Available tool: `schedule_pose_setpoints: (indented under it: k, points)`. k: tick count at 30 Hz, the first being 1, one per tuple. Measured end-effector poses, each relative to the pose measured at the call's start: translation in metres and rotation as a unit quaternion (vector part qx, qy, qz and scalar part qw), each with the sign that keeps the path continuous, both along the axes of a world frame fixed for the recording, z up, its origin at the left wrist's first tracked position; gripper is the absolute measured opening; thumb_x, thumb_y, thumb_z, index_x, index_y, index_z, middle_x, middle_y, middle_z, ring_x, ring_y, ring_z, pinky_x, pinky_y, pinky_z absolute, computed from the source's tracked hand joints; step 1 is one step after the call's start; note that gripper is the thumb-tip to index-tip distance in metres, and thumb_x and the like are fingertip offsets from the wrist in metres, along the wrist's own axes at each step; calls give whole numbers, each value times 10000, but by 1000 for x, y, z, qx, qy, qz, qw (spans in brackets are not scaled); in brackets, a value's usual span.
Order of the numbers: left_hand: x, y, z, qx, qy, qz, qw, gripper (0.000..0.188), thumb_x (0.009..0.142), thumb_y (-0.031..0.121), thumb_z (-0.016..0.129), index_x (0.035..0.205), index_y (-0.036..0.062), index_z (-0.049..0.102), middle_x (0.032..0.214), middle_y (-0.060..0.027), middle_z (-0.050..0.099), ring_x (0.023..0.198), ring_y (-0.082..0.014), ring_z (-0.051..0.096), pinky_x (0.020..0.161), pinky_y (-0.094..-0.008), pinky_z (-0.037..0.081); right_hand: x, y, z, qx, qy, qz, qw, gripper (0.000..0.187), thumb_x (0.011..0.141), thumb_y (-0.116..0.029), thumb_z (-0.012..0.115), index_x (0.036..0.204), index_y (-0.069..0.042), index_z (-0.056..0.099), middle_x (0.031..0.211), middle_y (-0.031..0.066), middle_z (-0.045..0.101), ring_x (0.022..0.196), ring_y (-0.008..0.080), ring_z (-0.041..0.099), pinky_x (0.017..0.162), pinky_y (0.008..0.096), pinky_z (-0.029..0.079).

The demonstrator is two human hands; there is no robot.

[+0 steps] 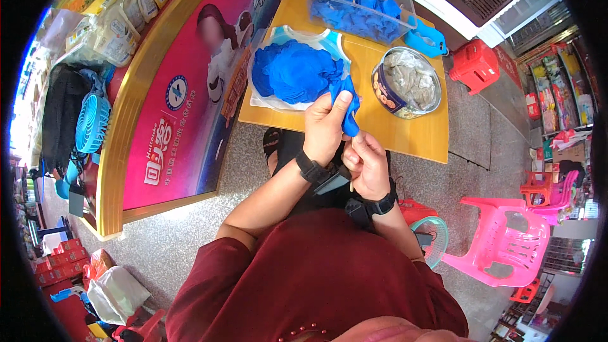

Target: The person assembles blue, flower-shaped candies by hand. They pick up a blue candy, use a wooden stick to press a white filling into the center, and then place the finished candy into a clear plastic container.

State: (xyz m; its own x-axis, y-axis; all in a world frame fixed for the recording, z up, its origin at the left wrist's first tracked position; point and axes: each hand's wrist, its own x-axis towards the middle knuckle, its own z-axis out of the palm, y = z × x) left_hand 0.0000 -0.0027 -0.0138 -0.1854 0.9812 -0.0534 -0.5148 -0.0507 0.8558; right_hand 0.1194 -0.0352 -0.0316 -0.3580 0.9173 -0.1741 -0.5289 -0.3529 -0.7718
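My left hand is closed on a small piece of blue fabric, its thumb pressed over the cloth. My right hand is closed just below, thumb and fingers pinched at the cloth's lower end; whether they grip the cloth or something small is hidden. Beyond my left hand, a heap of similar blue fabric pieces lies on a white and light-blue plastic bag. To the right of the cloth stands a round dark-blue tin holding crumpled greyish-white material.
A clear plastic bin with more blue pieces stands at the far side of the yellow wooden table. Beside it is a bright blue plastic container. A pink counter borders the left; a red stool and pink chair are right.
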Motion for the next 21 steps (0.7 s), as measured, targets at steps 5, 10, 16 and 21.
schedule_pose_setpoints:
  k: [5,10,16,21]
  points:
    - [-6,3,3,45,14,-6,999,278,975,302,586,937,51,700,748,26,630,557,-30,501,498,-186,384,13,-2,12,-15,-52,26,998,270,1012,-278,506,1033,-24,595,633,-49,416,481,26,291,413,192,186]
    - [-3,3,11,31,-8,31,999,252,968,274,603,900,43,679,707,32,604,552,-35,503,494,-198,394,10,-11,5,20,-130,-24,991,270,1015,-284,500,1020,-32,595,633,-53,415,479,17,288,417,187,199]
    - [3,3,-9,-10,-26,-18,999,261,970,272,600,883,41,684,653,45,563,528,-27,478,459,-200,367,0,-2,3,-9,-19,-29,999,228,1002,-265,530,1039,-48,590,611,-45,423,461,28,295,415,201,190]
    - [-1,3,-1,40,25,-14,999,277,972,291,593,911,45,705,707,42,605,561,-21,484,492,-194,358,11,8,6,24,-76,-9,997,230,1001,-259,533,1041,-39,589,641,-45,438,483,24,300,428,192,207]
